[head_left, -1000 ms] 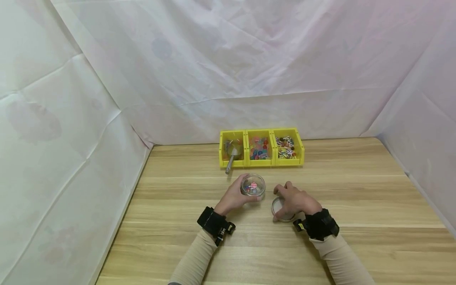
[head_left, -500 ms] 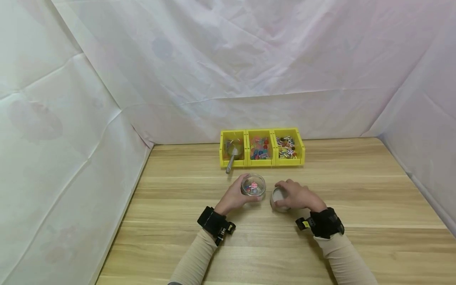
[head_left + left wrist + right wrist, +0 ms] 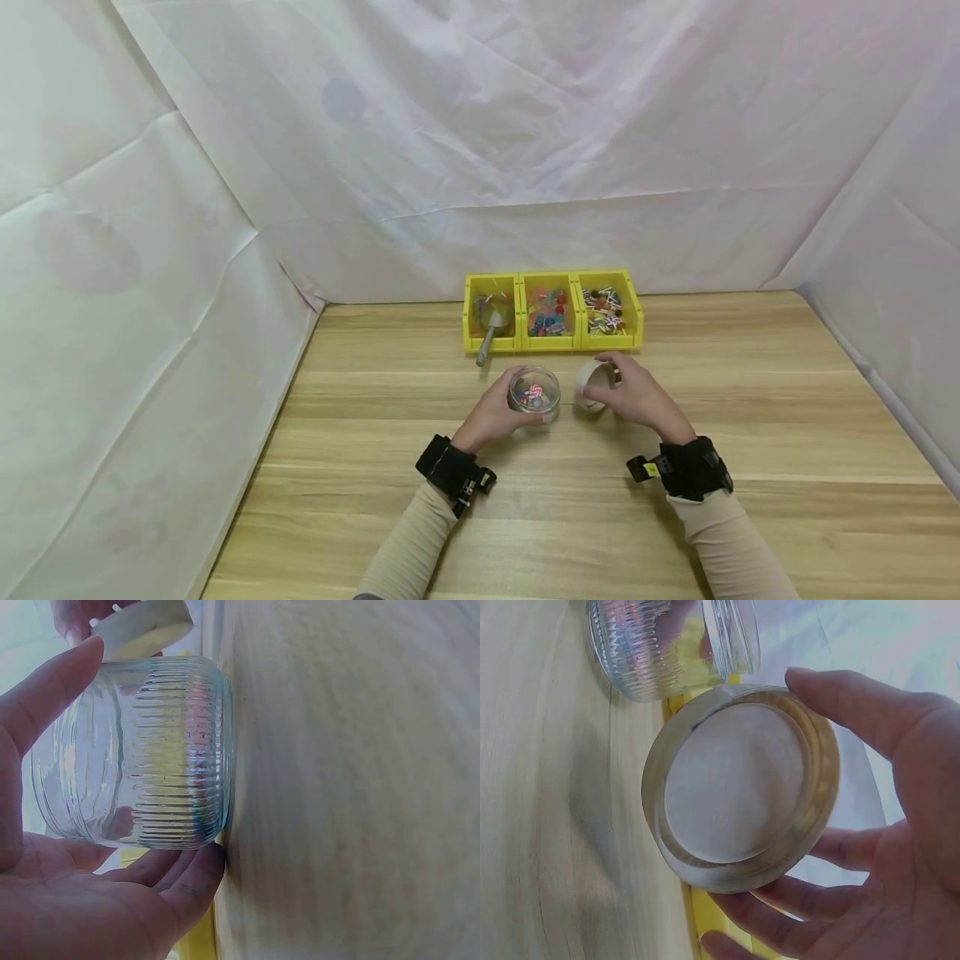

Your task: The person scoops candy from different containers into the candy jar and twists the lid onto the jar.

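A ribbed glass jar (image 3: 165, 757) stands upright on the wooden table, with colourful candy pieces low inside it. My left hand (image 3: 495, 414) grips the jar, thumb on one side and fingers round the other. In my right hand (image 3: 637, 396) is a round jar lid (image 3: 739, 784), pinched at its edge between thumb and fingers. The lid is tilted on edge, its hollow inner side facing the right wrist camera. It is raised off the table, just right of the jar and apart from it in the head view. The jar's mouth is uncovered.
Behind the hands stand three joined yellow bins (image 3: 551, 343) holding small colourful candies. A metal scoop (image 3: 487, 340) leans out over the front of the left bin. White cloth (image 3: 525, 150) hangs behind the table and along both sides.
My right hand has picked the lid up off the table, moved it away from me and tipped it on edge. My left hand and the jar have stayed in place.
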Demonstrator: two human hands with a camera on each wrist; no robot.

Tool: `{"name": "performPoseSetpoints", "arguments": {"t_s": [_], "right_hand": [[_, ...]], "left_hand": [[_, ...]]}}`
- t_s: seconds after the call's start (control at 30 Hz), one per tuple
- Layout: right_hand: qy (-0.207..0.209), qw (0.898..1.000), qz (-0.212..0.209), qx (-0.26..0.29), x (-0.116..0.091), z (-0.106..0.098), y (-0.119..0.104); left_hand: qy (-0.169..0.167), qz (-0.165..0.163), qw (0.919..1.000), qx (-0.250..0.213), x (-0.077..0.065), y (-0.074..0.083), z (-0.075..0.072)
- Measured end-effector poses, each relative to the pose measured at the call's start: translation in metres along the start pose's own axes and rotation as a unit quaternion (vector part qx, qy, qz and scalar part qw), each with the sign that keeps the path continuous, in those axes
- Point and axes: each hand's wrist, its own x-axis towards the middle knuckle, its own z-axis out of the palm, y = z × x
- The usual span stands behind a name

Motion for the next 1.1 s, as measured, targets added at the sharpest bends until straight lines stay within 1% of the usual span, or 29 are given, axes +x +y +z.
{"name": "performPoseSetpoints", "arguments": {"t_s": [0.2,0.47,0.57,0.77,0.93,1.1], "right_hand": [[0.006,1.0,0.027,0.004,-0.0017,-0.0012,-0.0008],[0.042,0.998,0.024,0.039,-0.0005,0.001,-0.0001],[0.056,0.997,0.025,0.045,0.0004,0.0016,-0.0009],[0.058,0.997,0.026,0.052,0.0018,0.003,-0.0022],[0.063,0.996,0.024,0.061,0.0023,0.0051,-0.0022],[0.067,0.993,0.039,0.086,0.0017,0.0047,-0.0029]], "left_hand": [[-0.002,-0.001,1.0,-0.005,0.0001,-0.0007,-0.0001],[-0.002,0.003,1.0,-0.009,0.0004,-0.0005,0.0006],[-0.002,0.005,1.0,-0.008,0.0006,-0.0008,0.0009],[-0.005,0.005,0.9999,-0.008,0.0009,-0.0009,0.0005],[-0.007,0.011,0.9999,-0.006,0.0012,-0.0011,0.0002],[-0.012,0.008,0.9999,-0.009,0.0003,0.0001,0.0001]]}}
